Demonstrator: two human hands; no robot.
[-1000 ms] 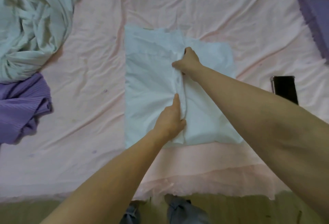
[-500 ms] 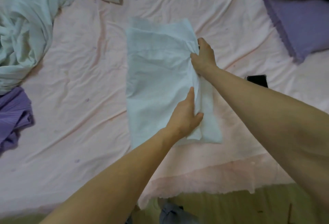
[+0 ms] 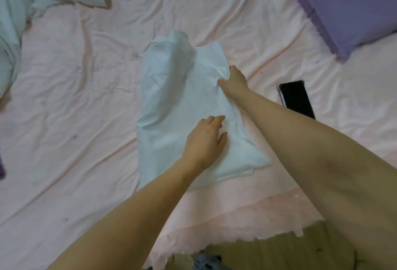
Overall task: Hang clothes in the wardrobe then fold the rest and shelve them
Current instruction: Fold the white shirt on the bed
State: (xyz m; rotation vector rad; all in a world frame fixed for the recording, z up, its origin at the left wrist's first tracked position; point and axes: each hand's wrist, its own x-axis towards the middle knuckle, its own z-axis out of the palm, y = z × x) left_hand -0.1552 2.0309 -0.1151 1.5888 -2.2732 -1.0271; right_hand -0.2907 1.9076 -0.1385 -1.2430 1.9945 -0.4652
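**Folded garment on the bed: axis and reach**

Pink, creased bedsheet [image 3: 64, 119] fills the head view and carries everything we describe. At its centre lies the white garment [image 3: 171, 102], already narrowed to a long panel. We read its long axis as running away from the person, from the near bed edge towards the far side, tilted slightly so that the near end sits further right than the far end. The far end is rumpled into a raised hump; the near end lies flat in layered edges.

Both arms reach in from below. The left hand [image 3: 204, 141] rests flat on the near half of the garment, fingers straight and together, thumb spread, holding nothing and only pressing the cloth. The right hand [image 3: 234, 82] sits further out, at the right edge near the middle of the panel, with its fingers curled into the fabric, which puckers around them; we take this as a pinch on the edge.

We judge that the coming fold turns on this layout: the far end must travel along the long axis towards the near end, the right hand is nearer to it, and the left hand is placed to anchor the near half.

Well apart to the right lies a dark phone [image 3: 297, 98], face up. A purple pillow [image 3: 354, 12] occupies the upper right, and a pale green heap of cloth [image 3: 32, 1] the upper left.
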